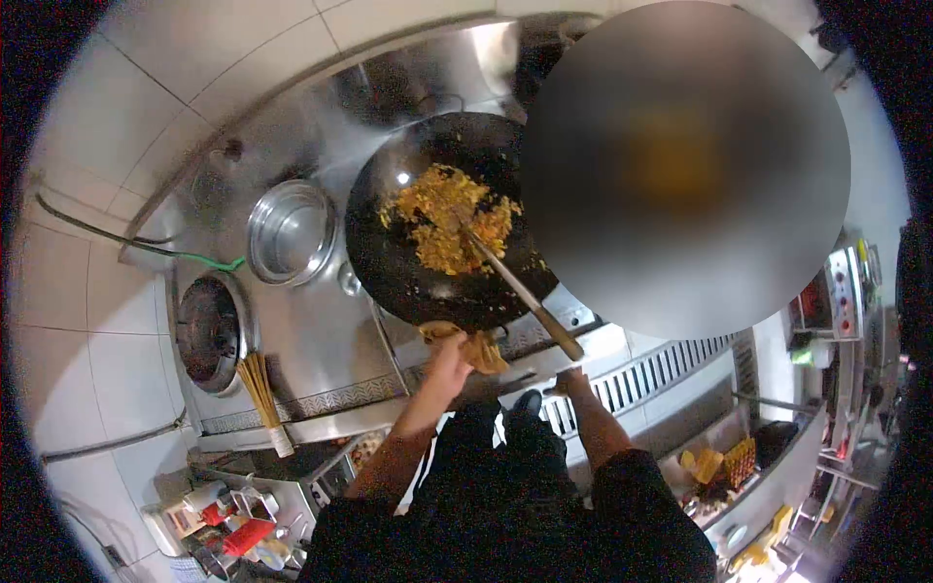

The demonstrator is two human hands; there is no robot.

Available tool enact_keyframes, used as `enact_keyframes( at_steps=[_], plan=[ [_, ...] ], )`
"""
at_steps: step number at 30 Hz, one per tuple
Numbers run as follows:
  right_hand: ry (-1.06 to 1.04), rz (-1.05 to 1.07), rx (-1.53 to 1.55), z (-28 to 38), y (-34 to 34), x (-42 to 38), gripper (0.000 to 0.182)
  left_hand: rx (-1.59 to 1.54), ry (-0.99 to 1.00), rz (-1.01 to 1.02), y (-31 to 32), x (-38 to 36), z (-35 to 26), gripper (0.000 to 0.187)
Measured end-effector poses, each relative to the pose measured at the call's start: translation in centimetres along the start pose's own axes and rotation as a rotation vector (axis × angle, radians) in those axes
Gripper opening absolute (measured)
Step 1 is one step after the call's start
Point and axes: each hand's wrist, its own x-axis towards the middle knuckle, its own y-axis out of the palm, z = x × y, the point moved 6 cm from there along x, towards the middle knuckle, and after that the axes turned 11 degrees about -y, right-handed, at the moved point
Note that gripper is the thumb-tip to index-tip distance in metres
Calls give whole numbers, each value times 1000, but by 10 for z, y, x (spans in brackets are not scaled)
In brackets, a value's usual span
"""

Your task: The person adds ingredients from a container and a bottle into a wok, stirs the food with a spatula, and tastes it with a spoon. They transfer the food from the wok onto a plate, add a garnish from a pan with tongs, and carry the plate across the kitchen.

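Note:
A large black wok [384, 262] holds a heap of yellow-orange fried food [437, 219] with small bits scattered around it. My left hand [453, 358] is closed on a folded tan cloth [484, 355] at the wok's near rim. A long-handled cooking tool [515, 282] has its head buried in the food, so its kind is hidden. Its wooden handle slants over the near right rim. Just below the handle's end is my right hand [571, 382]; it appears apart from the handle, and its fingers are too dark to make out.
Left of the wok stands a steel bowl [292, 233]. A bamboo brush [258, 389] leans by a round dark pan [207, 330]. A large blurred disc hides the upper right. Floor grating [632, 384] runs beside me, with a counter of food [719, 466] at lower right.

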Motion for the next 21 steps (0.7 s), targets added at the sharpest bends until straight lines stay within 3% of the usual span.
enact_keyframes(
  at_steps=[1, 2, 3, 4, 6, 7, 8, 10, 12, 14, 15, 17, 18, 19, 20, 21],
  plan=[
    [211, 255, -591, 98, -45, -21, 75, 4, 4, -8, -7, -5, -8, 39],
    [204, 255, -590, 113, -44, -16, 75, 290, 135, -11, -8, -12, -24, 46],
    [242, 409, -732, 101, -35, -9, 87, 573, 272, -17, -5, -14, -37, 53],
    [285, 561, -876, 112, -40, -5, 100, 571, 283, -25, -6, -12, -27, 53],
    [425, 546, -774, 160, -71, -24, 103, 427, 317, -42, -6, -6, -8, 56],
    [469, 610, -736, 186, -84, -31, 106, 362, 265, -17, -3, -11, -28, 58],
    [403, 490, -772, 164, -77, -34, 109, 362, 275, -18, -4, -11, -36, 58],
    [365, 453, -806, 175, -81, -43, 111, 552, 251, -34, -4, -12, -37, 58],
    [291, 537, -766, 187, -87, -48, 109, 463, 265, -39, -5, -9, -13, 59],
    [149, 486, -681, 150, -67, -39, 100, 506, 259, -73, -7, -3, 3, 60],
    [119, 399, -621, 143, -66, -37, 90, 435, 199, -56, -11, 12, 46, 60],
    [182, 440, -477, 172, -78, -35, 80, 289, 82, -33, -19, 40, 128, 60],
    [190, 488, -422, 170, -79, -33, 77, 291, 84, -48, -18, 33, 108, 60],
    [152, 554, -512, 120, -53, -15, 69, 315, 153, -102, -16, 14, 63, 54],
    [139, 560, -516, 123, -60, -13, 69, 340, 223, -153, -11, -2, 17, 49],
    [131, 719, -588, 132, -67, -16, 65, 346, 228, -166, -6, -5, -18, 49]
  ],
)
